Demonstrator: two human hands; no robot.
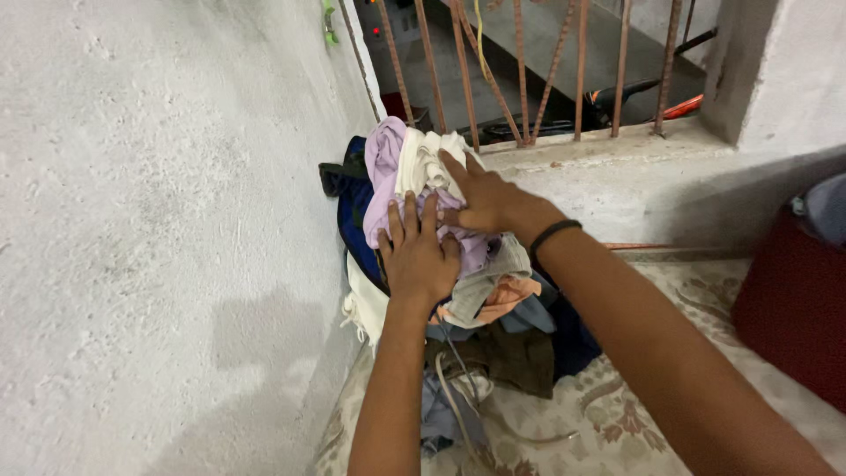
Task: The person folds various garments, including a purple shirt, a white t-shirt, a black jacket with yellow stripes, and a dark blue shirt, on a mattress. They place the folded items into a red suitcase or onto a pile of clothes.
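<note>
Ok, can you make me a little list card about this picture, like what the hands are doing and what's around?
Left hand: flat on the pile of clothes
Right hand: pressing the lilac cloth, black band on wrist
Pile spot: corner by the grey wall, under the barred window
Underneath: patterned mat
Far right: dark red thing

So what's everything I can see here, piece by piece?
pile of clothes: one heap, mixed colours, in the corner against the wall
lilac garment: one, top of the heap
cream garment: one, beside the lilac one
patterned mat: one, beige, under the heap
window bars: several, rusty, above the ledge
red object: one, right edge
left hand: flat on the heap
right hand: on the cream garment
wristband: one, black, right wrist
</note>
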